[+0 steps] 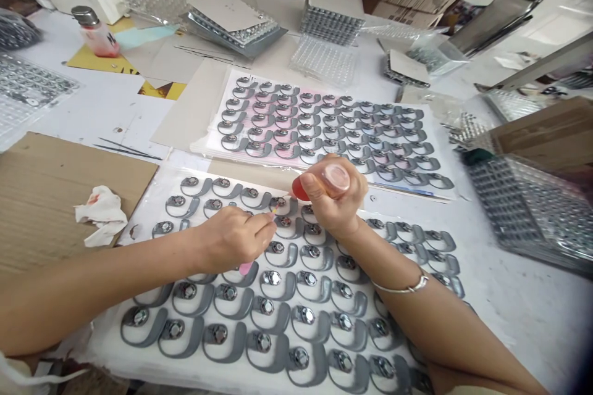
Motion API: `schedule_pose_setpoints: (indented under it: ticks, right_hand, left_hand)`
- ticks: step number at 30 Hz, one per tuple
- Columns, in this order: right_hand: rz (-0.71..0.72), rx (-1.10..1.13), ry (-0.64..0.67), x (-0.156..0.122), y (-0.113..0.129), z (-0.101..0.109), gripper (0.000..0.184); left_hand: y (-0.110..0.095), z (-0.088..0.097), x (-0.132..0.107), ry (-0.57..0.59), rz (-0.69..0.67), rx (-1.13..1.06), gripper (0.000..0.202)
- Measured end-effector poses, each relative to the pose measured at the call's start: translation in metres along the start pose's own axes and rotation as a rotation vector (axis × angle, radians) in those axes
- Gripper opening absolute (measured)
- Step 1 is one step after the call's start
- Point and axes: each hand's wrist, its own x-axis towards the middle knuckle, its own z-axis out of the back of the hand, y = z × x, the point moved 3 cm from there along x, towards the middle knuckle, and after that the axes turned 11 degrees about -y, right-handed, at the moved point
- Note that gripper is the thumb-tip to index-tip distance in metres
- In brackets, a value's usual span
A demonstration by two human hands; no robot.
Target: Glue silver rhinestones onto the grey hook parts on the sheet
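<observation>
My left hand point(236, 231) is closed in a pinch on a thin stick-like tool point(245, 268) with a pink end. Its yellowish tip points at one of the grey curved pieces point(270, 336), which carry round shiny heads and stand in rows on a white sheet point(106, 345). My right hand point(336, 197) is wrapped around a small bottle of red liquid point(337, 179), tipped with its pale base towards me. The bottle's red front end is just right of the tool tip, over the rows. My fingers partly hide both the bottle and the tool.
Behind lies a second sheet of similar pieces point(324, 117). A crumpled, red-stained tissue point(102, 213) rests on cardboard point(41, 197) at left, with tweezers point(127, 148) nearby. A pink-liquid bottle point(97, 34) stands far left; packed trays point(532, 210) and a flask point(504, 12) are at right.
</observation>
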Motion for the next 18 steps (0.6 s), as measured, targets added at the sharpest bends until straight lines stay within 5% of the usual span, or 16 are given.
schedule_pose_setpoints:
  ticks: [18]
  right_hand:
    - [-0.091, -0.008, 0.007, -0.0011, -0.0034, -0.0015, 0.022]
  left_hand:
    - [0.0002, -0.0001, -0.0022, 0.037, -0.012, 0.007, 0.021]
